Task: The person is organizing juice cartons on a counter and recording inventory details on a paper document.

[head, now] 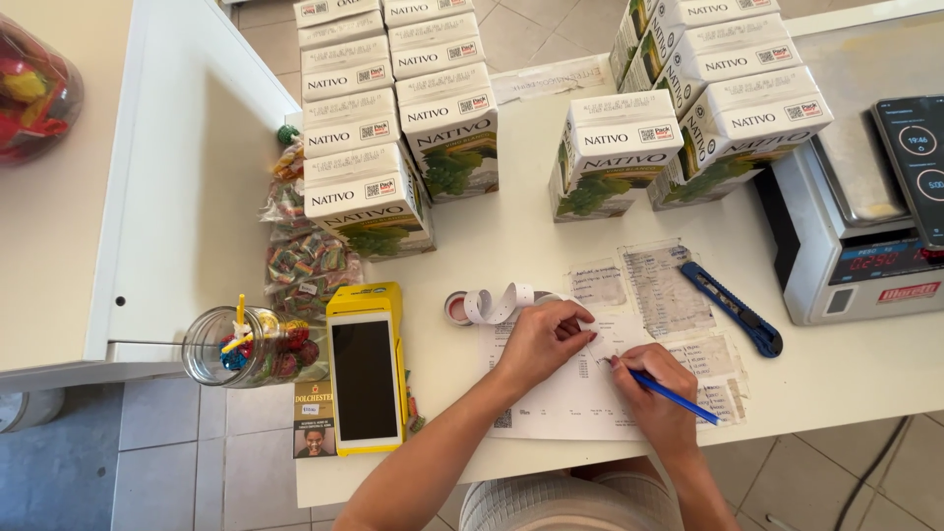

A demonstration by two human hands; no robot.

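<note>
Two hands were seen at work on a white printed sheet [565, 393] lying flat near the front edge of the white surface [511, 236]. The left hand [541, 339] was spread loosely with its fingertips pressed on the sheet, nothing grasped; the right hand [654, 388] was closed around a blue pen [674, 395], its tip set on the paper. The sheet was judged thin, light and limp — best pinned flat as it was, or lifted by an edge. A curled strip of white paper tape [492, 303] lay just beyond it, and small faded slips [669, 290] were laid to the right, beside a blue utility knife [733, 308]. White-and-green cartons [393, 128] were stacked in rows at the back, a yellow card terminal [365, 369] stood to the left by a glass jar [251, 346] — and a scale [865, 246] at the far right.
</note>
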